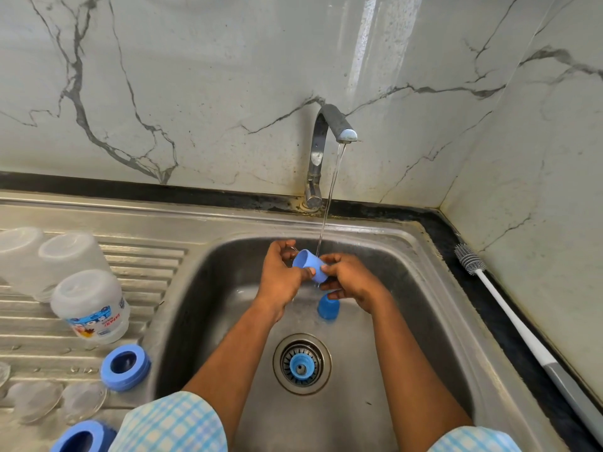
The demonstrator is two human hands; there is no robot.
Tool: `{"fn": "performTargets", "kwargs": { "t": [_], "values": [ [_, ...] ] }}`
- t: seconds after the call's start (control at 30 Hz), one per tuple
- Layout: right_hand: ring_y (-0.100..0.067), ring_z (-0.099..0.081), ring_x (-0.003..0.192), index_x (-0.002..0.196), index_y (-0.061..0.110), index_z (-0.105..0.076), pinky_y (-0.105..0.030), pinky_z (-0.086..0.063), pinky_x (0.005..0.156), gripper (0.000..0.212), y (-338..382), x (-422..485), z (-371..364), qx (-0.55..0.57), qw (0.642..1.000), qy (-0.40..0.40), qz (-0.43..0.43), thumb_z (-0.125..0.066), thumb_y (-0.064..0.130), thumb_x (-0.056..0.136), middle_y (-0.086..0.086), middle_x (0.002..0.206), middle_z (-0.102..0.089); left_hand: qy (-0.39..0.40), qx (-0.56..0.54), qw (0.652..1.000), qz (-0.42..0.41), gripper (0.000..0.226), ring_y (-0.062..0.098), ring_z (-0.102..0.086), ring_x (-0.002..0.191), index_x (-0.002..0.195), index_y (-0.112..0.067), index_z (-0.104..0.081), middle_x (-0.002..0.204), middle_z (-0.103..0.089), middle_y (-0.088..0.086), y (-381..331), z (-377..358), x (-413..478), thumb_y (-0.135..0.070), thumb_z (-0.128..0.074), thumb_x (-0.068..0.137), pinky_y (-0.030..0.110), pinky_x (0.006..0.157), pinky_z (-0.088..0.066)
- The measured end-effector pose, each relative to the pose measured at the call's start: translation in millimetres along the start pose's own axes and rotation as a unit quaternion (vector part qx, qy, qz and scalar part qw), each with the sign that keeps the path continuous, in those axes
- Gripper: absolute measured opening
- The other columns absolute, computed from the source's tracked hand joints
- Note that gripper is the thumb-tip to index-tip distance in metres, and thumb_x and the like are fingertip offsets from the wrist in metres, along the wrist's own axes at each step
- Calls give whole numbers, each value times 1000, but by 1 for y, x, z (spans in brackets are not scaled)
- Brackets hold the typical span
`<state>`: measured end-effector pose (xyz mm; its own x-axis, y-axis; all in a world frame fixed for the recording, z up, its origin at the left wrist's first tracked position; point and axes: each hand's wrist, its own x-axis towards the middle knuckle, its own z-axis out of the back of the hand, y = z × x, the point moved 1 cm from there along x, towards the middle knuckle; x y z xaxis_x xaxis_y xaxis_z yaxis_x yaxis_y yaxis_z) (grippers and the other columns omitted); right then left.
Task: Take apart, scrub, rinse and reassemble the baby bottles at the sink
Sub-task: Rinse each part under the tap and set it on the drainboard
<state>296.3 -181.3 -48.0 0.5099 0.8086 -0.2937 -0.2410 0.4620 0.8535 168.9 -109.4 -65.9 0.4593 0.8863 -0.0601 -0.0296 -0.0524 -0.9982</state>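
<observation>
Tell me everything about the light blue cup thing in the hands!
The light blue cap is a small, smooth, plastic-looking cup, plain and opaque. It lies tipped on its side, open mouth facing up and left, held above the sink basin. The left hand pinches it from the left, and the right hand grips its closed end. The thin stream from the tap falls right beside it, by the right hand's fingertips.

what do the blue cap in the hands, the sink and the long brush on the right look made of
The blue cap: opaque matte plastic, probably; even colour, thin moulded rim. The sink: brushed stainless steel; grey sheen, soft reflections. The brush: glossy white handle, likely plastic; its grey head looks like silicone bristles, not certain.
</observation>
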Motion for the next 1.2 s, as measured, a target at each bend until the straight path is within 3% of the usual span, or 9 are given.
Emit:
{"fn": "performTargets", "kwargs": {
  "t": [0.1, 0.23, 0.4, 0.57, 0.7, 0.9, 0.97, 1.07, 1.2],
  "values": [
    [-18, -67, 98, 128, 20, -58, -32, -60, 80, 43, -3, -6, -2, -42, 998, 56, 3, -61, 2, 89, -6, 113, -67, 14, 48, 998, -47, 73, 8, -61, 102, 136, -26, -43, 112, -63, -7, 1, -2, -1, -3, -80, 78, 15, 77, -51],
    [-14, -65, 98, 118, 22, -60, -31, -58, 80, 30, -6, -10, -7, -48, 997, 49, 31, -70, 19, 89, -2, 110, -68, 27, 71, 995, -63, 63, 14, -60, 114, 137, -23, -49, 125, -63, -3, 1, -5, -1, -10, -78, 82, 27, 89, -56],
    [-19, -65, 102, 128, 11, -60, -33, -58, 85, 47, -1, -23, 6, -28, 997, -45, 63, -76, 14, 84, -7, 119, -65, 18, 82, 996, -2, 46, 20, -65, 106, 137, -19, -51, 129, -60, 3, -5, -5, -11, -22, -66, 94, 42, 90, -58],
    [-19, -63, 108, 121, 18, -60, -38, -55, 95, 46, 10, -49, 17, 46, 982, -136, 122, -78, 8, 80, -4, 121, -65, 93, 95, 991, 32, 34, 23, -70, 95, 133, -15, -55, 116, -68, 8, -24, -12, -38, -30, -47, 104, 39, 82, -58],
    [-18, -63, 106, 125, 18, -61, -24, -50, 85, 51, 22, -71, 22, -23, 970, -180, 164, -79, 11, 78, -2, 121, -65, 44, 210, 976, -32, 40, 22, -63, 109, 139, -16, -52, 130, -63, 6, -42, -10, -57, -28, -50, 101, 31, 90, -48],
    [-1, -57, 94, 119, 13, -60, -5, -42, 81, 43, 50, -123, 36, 27, 845, -400, 355, -74, 8, 80, 7, 108, -62, -37, 294, 936, -191, 38, 17, -61, 115, 135, -24, -52, 127, -64, -3, -55, -2, -86, -27, -54, 97, 39, 98, -50],
    [-7, -60, 98, 116, 14, -62, -18, -46, 88, 36, 25, -114, 29, -13, 856, -402, 325, -76, 16, 82, 4, 108, -63, -36, 373, 904, -204, 36, 19, -61, 112, 134, -25, -51, 125, -62, -2, -46, 7, -89, -27, -53, 98, 39, 94, -51],
    [-21, -65, 88, 105, 12, -71, -32, -52, 80, 33, -19, -92, 24, -196, 948, -243, 65, -78, 32, 80, -5, 92, -68, -13, 449, 878, -166, 45, 21, -59, 117, 141, -27, -45, 131, -59, 0, -28, 19, -94, -23, -53, 98, 38, 95, -50],
    [-11, -62, 90, 109, 15, -67, -26, -47, 83, 34, -7, -94, 42, -41, 883, -419, 208, -79, 25, 79, 3, 102, -70, -46, 423, 884, -193, 43, 18, -59, 114, 142, -27, -46, 130, -59, -3, -29, 25, -89, -26, -52, 99, 34, 89, -49]
  ]
}}
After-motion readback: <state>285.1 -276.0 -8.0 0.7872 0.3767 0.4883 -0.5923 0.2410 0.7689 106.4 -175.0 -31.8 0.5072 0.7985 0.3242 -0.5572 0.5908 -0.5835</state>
